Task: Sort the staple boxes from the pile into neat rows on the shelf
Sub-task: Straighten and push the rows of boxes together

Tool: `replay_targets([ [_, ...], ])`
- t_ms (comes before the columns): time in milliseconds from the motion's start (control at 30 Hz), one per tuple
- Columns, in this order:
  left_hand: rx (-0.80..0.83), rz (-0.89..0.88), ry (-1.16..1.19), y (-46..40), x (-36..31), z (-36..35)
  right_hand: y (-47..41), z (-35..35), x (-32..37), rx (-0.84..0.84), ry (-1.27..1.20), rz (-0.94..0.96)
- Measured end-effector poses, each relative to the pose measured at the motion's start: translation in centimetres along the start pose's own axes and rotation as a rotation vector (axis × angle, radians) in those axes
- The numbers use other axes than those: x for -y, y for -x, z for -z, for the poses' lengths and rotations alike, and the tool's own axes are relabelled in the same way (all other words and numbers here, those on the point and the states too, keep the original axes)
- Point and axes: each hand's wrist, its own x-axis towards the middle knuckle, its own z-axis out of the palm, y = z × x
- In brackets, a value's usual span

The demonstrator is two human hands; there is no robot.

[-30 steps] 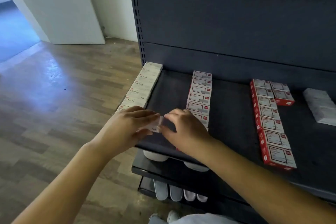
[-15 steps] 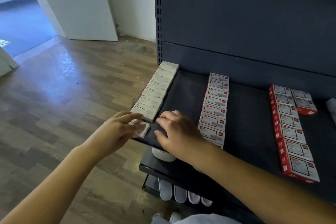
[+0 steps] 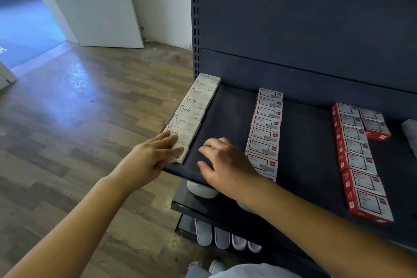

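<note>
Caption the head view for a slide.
Left hand presses the front white staple box into its row; right hand rests on shelf.

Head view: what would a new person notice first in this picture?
First, the two hands at the front of the dark shelf: the left hand presses flat on the nearest white staple box at the shelf's left edge, the right hand rests beside it. Then two rows of red boxes further right.

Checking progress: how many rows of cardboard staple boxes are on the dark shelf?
4: white row at left edge, red-white row mid-shelf, long red row right, short two-box row beside it.
</note>
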Motion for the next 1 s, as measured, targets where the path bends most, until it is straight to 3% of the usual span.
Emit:
replay_targets([
  [200, -0.042, 0.035, 0.007, -0.3, -1.1, 0.2, 0.6, 0.0, -0.2, -0.020, -0.025, -0.006],
  [433, -0.012, -0.017, -0.141, -2.8, -6.2, 1.0, 2.5, 2.0, -2.1, -0.143, -0.038, -0.017],
  [633, -0.102, -0.048, -0.093, -8.6, -12.9, -1.1, 5.8, 4.9, -6.7, -0.193, 0.036, -0.148],
  [1000, 0.052, -0.137, -0.078, -17.9, -26.3, -6.6, 15.9, 10.2, -17.8, -0.339, 0.055, -0.405],
])
